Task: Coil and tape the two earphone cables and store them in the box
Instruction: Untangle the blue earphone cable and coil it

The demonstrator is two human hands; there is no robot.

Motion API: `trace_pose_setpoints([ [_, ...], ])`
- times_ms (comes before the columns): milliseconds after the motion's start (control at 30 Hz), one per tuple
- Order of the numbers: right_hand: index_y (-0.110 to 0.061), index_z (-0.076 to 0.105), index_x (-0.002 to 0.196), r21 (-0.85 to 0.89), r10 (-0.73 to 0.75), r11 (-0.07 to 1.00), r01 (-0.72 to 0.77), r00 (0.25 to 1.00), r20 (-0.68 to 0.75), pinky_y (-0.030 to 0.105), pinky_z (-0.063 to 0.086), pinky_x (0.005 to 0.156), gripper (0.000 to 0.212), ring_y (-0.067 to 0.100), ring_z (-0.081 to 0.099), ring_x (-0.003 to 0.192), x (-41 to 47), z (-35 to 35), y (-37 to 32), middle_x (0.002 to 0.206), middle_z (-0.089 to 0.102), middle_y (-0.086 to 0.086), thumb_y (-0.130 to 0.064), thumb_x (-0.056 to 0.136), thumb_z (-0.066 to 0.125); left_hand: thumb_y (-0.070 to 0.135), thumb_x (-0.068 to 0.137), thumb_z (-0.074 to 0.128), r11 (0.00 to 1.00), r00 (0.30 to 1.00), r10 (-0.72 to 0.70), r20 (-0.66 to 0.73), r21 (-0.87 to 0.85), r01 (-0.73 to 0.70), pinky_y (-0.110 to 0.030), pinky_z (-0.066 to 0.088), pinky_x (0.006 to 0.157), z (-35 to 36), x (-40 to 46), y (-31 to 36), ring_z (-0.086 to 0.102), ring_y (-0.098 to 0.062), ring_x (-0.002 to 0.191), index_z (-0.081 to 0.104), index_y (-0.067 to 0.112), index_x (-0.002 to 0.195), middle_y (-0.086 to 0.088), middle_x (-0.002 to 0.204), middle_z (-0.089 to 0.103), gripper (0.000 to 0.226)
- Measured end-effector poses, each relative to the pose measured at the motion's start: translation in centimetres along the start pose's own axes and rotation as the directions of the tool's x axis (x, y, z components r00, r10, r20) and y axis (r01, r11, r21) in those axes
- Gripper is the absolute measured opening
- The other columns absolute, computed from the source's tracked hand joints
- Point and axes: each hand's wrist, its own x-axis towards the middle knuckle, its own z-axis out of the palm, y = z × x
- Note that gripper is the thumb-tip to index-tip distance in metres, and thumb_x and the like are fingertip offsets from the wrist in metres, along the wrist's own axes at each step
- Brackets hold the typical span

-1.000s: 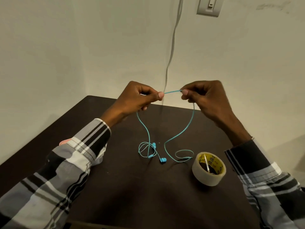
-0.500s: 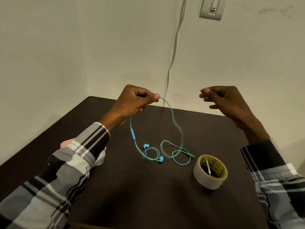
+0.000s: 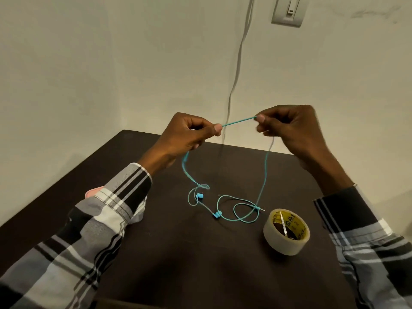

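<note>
A turquoise earphone cable [image 3: 264,175] is stretched taut in the air between my two hands above a dark table [image 3: 200,264]. My left hand [image 3: 185,136] pinches it between thumb and forefinger. My right hand [image 3: 289,128] pinches it a short span to the right. From each hand a strand hangs down to the table, where the rest lies in loose loops with two blue earbuds [image 3: 199,195] and the jack plug. A roll of clear tape [image 3: 286,231] with a yellow core stands right of the loops. I see no second cable and no box.
The table stands in a corner, walls close behind and to the left. A grey wall cable [image 3: 237,70] hangs down behind the table beside a wall switch [image 3: 288,11]. A pink object [image 3: 94,191] peeks out from under my left sleeve.
Half a second ago my right hand was empty and held apart to the right. It has come back in and pinched the cable, which is again taut between both hands.
</note>
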Motion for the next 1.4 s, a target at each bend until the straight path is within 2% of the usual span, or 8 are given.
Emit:
trace_pose_setpoints([
  [267, -0.006, 0.074, 0.101, 0.053, 0.076, 0.997, -0.063, 0.949, -0.306, 0.034, 0.059, 0.072, 0.015, 0.013, 0.070, 0.068, 1.0, -4.4, 1.6, 0.076, 0.070, 0.005, -0.018, 0.094, 0.067, 0.025, 0.087, 0.071, 0.996, 0.997, -0.058, -0.047, -0.063, 0.055, -0.018, 0.034, 0.045, -1.1, -0.4, -1.0, 0.038, -0.009, 0.047, 0.076, 0.008, 0.089, 0.007, 0.054, 0.054, 0.018],
  [433, -0.024, 0.075, 0.093, -0.130, 0.175, 0.972, -0.195, 0.973, -0.149, 0.052, 0.055, 0.093, 0.011, 0.016, 0.071, 0.095, 0.1, -3.8, 3.1, 0.096, 0.076, -0.001, -0.031, 0.094, 0.067, 0.024, 0.088, 0.070, 0.995, 0.999, -0.046, -0.015, -0.085, 0.045, -0.019, 0.030, 0.045, 0.1, -0.3, -0.9, 0.034, -0.011, 0.049, 0.077, 0.009, 0.088, 0.003, 0.054, 0.051, 0.016],
  [567, -0.028, 0.076, 0.100, -0.001, 0.165, 0.986, -0.165, 0.986, 0.033, 0.043, 0.058, 0.092, 0.016, 0.018, 0.070, 0.102, -0.9, -0.6, 0.6, 0.101, 0.077, -0.001, -0.039, 0.092, 0.066, 0.024, 0.088, 0.070, 0.999, 0.999, -0.014, 0.046, -0.034, 0.016, -0.016, 0.033, 0.045, 1.9, 0.0, -0.2, 0.037, -0.006, 0.046, 0.076, 0.003, 0.091, 0.007, 0.051, 0.051, 0.022],
  [733, -0.017, 0.078, 0.106, -0.041, 0.096, 0.995, -0.088, 0.962, 0.256, 0.023, 0.056, 0.080, 0.024, 0.004, 0.071, 0.083, -1.3, 2.5, -0.7, 0.084, 0.078, -0.002, -0.032, 0.088, 0.073, 0.019, 0.089, 0.070, 0.999, 0.998, 0.010, 0.054, -0.033, -0.009, -0.016, 0.033, 0.045, 2.8, 0.4, 0.2, 0.038, -0.004, 0.045, 0.076, 0.005, 0.088, 0.008, 0.052, 0.056, 0.016],
  [900, -0.015, 0.079, 0.092, -0.007, 0.085, 0.996, -0.084, 0.988, 0.128, 0.030, 0.053, 0.072, 0.011, 0.006, 0.067, 0.068, -0.7, 1.7, -0.1, 0.070, 0.074, 0.000, -0.023, 0.089, 0.073, 0.027, 0.091, 0.066, 1.000, 0.997, -0.022, 0.073, -0.020, 0.023, -0.018, 0.034, 0.047, 1.3, -0.3, -0.3, 0.041, -0.010, 0.049, 0.077, 0.009, 0.092, 0.004, 0.053, 0.052, 0.021],
  [1067, -0.018, 0.077, 0.091, -0.043, 0.055, 0.997, -0.057, 0.997, -0.054, 0.016, 0.048, 0.053, 0.008, 0.003, 0.066, 0.066, 0.1, -0.7, 0.0, 0.072, 0.073, -0.002, -0.022, 0.091, 0.071, 0.027, 0.092, 0.064, 0.998, 0.998, -0.055, 0.044, -0.020, 0.056, -0.018, 0.039, 0.046, 0.0, -0.9, -1.3, 0.045, -0.009, 0.046, 0.077, 0.012, 0.093, 0.005, 0.051, 0.050, 0.020],
  [1200, -0.020, 0.075, 0.092, -0.021, 0.049, 0.998, -0.054, 0.981, -0.187, 0.019, 0.051, 0.054, 0.007, 0.007, 0.067, 0.071, 0.5, -2.8, 0.4, 0.077, 0.073, 0.000, -0.026, 0.091, 0.071, 0.027, 0.091, 0.065, 0.996, 0.997, -0.075, 0.036, -0.045, 0.077, -0.018, 0.044, 0.048, -0.6, -1.2, -1.6, 0.049, -0.009, 0.046, 0.076, 0.011, 0.094, 0.005, 0.052, 0.052, 0.020],
  [1400, -0.022, 0.076, 0.101, -0.192, 0.154, 0.967, -0.170, 0.983, -0.096, 0.040, 0.062, 0.066, 0.012, 0.019, 0.071, 0.088, 0.4, -2.8, 2.9, 0.098, 0.075, 0.000, -0.018, 0.092, 0.069, 0.027, 0.091, 0.065, 0.992, 0.995, -0.088, 0.050, -0.085, 0.092, -0.020, 0.044, 0.049, 0.0, -1.3, -1.6, 0.050, -0.011, 0.049, 0.076, 0.010, 0.094, 0.003, 0.054, 0.052, 0.020],
])
